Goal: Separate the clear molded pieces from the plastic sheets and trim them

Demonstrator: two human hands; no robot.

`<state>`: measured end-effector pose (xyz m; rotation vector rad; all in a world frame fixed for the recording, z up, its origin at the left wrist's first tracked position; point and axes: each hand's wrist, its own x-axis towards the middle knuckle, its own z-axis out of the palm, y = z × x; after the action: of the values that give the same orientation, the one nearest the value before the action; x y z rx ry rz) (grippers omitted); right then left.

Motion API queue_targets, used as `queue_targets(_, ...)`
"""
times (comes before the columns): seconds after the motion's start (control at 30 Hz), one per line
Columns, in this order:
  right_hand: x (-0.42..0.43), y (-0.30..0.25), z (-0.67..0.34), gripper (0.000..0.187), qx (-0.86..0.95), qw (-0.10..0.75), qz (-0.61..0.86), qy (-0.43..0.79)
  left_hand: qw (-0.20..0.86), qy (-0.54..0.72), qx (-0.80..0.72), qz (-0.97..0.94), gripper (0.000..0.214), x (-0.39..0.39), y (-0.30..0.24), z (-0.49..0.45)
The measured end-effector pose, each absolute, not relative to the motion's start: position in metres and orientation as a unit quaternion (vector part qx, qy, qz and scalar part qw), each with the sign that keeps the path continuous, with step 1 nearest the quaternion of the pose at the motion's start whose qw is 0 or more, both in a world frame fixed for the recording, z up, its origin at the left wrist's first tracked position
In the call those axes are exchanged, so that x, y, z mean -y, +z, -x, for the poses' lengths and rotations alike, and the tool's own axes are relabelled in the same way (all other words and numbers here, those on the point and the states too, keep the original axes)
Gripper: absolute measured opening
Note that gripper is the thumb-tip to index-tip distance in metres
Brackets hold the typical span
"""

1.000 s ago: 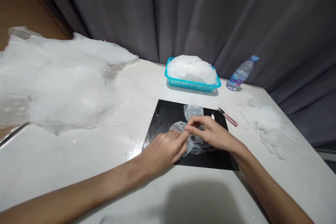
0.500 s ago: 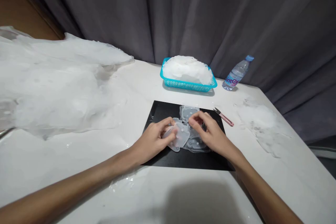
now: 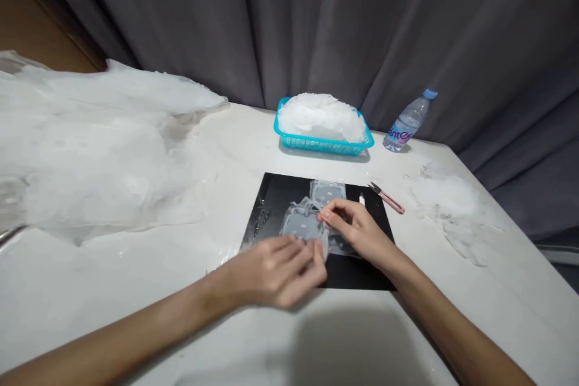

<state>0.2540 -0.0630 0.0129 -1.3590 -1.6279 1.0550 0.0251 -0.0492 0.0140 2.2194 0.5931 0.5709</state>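
— Left hand (image 3: 275, 271)?
— Down at the near edge of the black mat (image 3: 275, 193), fingers half curled, tips reaching the lower edge of the clear plastic piece (image 3: 302, 226). Blurred; cannot tell whether gripping or only touching.
— And the right hand (image 3: 357, 232)?
— Just beyond, over the mat. Thumb and forefinger pinched shut on the upper right edge of that same piece, other fingers loosely folded.
— Position of the piece?
— Low over the mat, near its middle, between both hands. Translucent, roughly square, dotted with small holes. A lower sheet (image 3: 340, 246) showing beneath, beside the right hand.
— Anything else on the mat?
— A second clear piece (image 3: 328, 191) at the far edge, apart from both hands. Near it, a small white bit (image 3: 361, 198), too small to identify.
— Off the mat?
— Pink-handled snips (image 3: 386, 198) just right of the mat, on the white table (image 3: 136, 289). Farther right, a thin scatter of clear scraps (image 3: 447, 202). Behind the mat, a teal basket (image 3: 323, 145) heaped with white pieces (image 3: 321, 114). To its right, a water bottle (image 3: 407, 123) with a blue cap, standing.
— Left side?
— A big heap of clear plastic sheeting (image 3: 90, 145) spread over the table's far left. Grey curtain (image 3: 316, 24) behind everything.
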Motion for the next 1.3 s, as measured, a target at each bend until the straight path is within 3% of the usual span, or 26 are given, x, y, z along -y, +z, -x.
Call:
queue_targets(0.1, 0.059, -0.001, -0.253, 0.025, 0.657, 0.387, 0.599, 0.245, 0.398, 0.232, -0.216, -0.861, 0.02, 0.064, 0.017, -0.028)
queue_targets(0.23, 0.056, -0.002, -0.262, 0.02, 0.68, 0.385, 0.597, 0.183, 0.55, 0.24, -0.342, -0.723, 0.028, 0.058, 0.024, -0.038)
queue_targets(0.37, 0.061, 0.02, -0.271, 0.021, 0.675, 0.429, 0.589, 0.115, 0.69, 0.268, -0.317, -0.593, 0.031, 0.039, 0.025, -0.041)
queue_targets(0.53, 0.069, 0.035, -0.27, 0.021, 0.706, 0.373, 0.51, 0.321, 0.696, 0.289, -0.339, -0.563, 0.032, 0.032, 0.02, -0.039)
queue_targets(0.63, 0.068, 0.03, -0.27, 0.021, 0.691, 0.347, 0.495, 0.398, 0.765, 0.291, -0.315, -0.48, 0.032, 0.031, 0.018, -0.04)
queue_targets(0.73, 0.064, 0.024, -0.273, 0.024, 0.67, 0.368, 0.505, 0.401, 0.839, 0.267, -0.27, -0.389, 0.041, 0.028, 0.018, -0.041)
queue_targets(0.93, 0.059, 0.021, -0.277, 0.028, 0.636, 0.386, 0.504, 0.439, 0.866, 0.239, -0.258, -0.355, 0.072, 0.021, 0.017, -0.038)
queue_targets(1.3, 0.06, 0.018, -0.279, 0.026, 0.62, 0.396, 0.506, 0.451, 0.867, 0.226, -0.255, -0.365, 0.073, 0.021, 0.017, -0.037)
